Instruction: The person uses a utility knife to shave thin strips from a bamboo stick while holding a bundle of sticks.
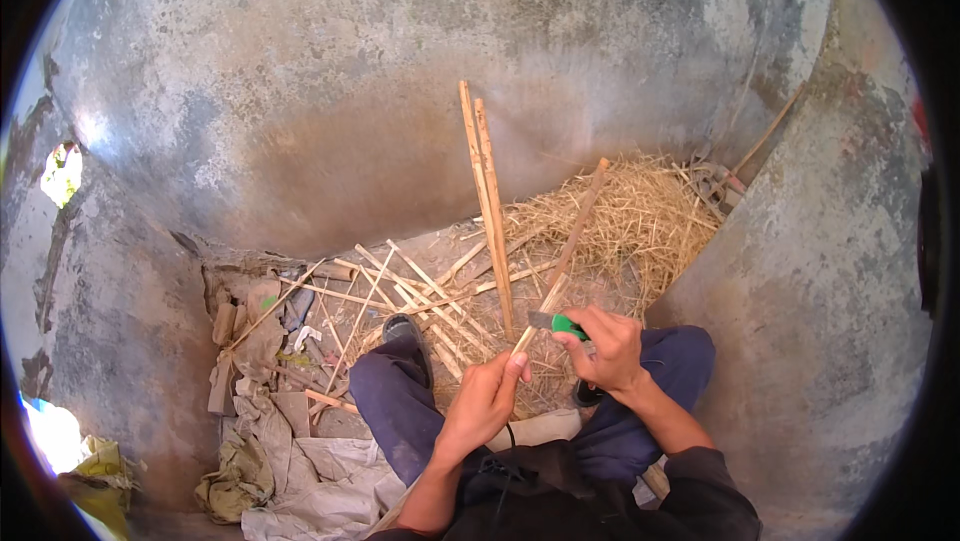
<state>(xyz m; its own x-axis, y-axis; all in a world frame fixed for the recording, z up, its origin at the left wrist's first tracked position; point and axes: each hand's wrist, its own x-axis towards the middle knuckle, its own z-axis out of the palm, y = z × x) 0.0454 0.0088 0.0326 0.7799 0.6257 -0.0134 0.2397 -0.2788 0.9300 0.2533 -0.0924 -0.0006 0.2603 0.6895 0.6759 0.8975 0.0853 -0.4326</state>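
My left hand (pixel 485 399) is closed around the lower end of a long wooden stick (pixel 577 229), which slants up and away to the right. The stick's near part looks paler, as if its bark were off. My right hand (pixel 610 349) grips a green-handled knife (pixel 568 327), its short dark blade lying across the pale part just above my left fingers. Beyond my hands, a pair of taller sticks (pixel 490 211) stands leaning toward the wall. Several pale peeled sticks (pixel 440 306) lie crisscrossed on the ground to the left.
Shavings or straw are heaped (pixel 645 226) against the far wall (pixel 380 111). My knees rise on both sides of the work. Crumpled sacking (pixel 320 476) lies at the lower left, near brick pieces and rubbish (pixel 230 341). Another concrete wall (pixel 800 341) closes in on the right.
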